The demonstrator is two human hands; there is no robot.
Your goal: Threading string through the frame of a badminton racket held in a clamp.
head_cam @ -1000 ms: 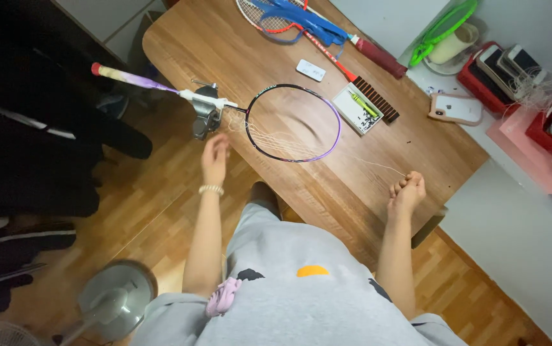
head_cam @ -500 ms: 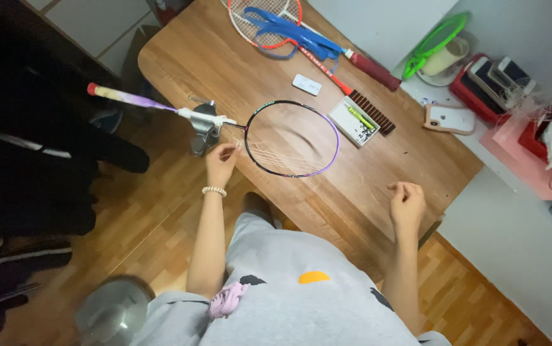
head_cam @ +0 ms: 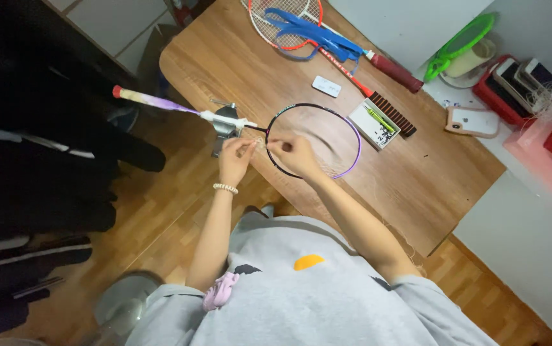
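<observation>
Racket [head_cam: 314, 141] clamped flat at surface [head_cam: 237, 64] edge; left hand [head_cam: 236, 156] and right hand [head_cam: 292, 154] pinch thin string at frame's 9 o'clock, keeping it taut.

Badminton racket [head_cam: 301, 138]: thin black frame, purple along the rim's far-right arc, oval head. Head lies flat on the wooden bench [head_cam: 430, 186] near its front-left edge. Shaft runs left from the throat through a small metal clamp [head_cam: 225, 125] at the bench edge; white cone, then a purple-and-white wrapped handle with a red butt cap overhanging the floor. Stringing looks sparse; individual strings too fine to count.

String [head_cam: 255, 145]: thin, pale, visible as a short strand at the head's near-left rim, just beside the throat. Its full run cannot be traced.
</observation>
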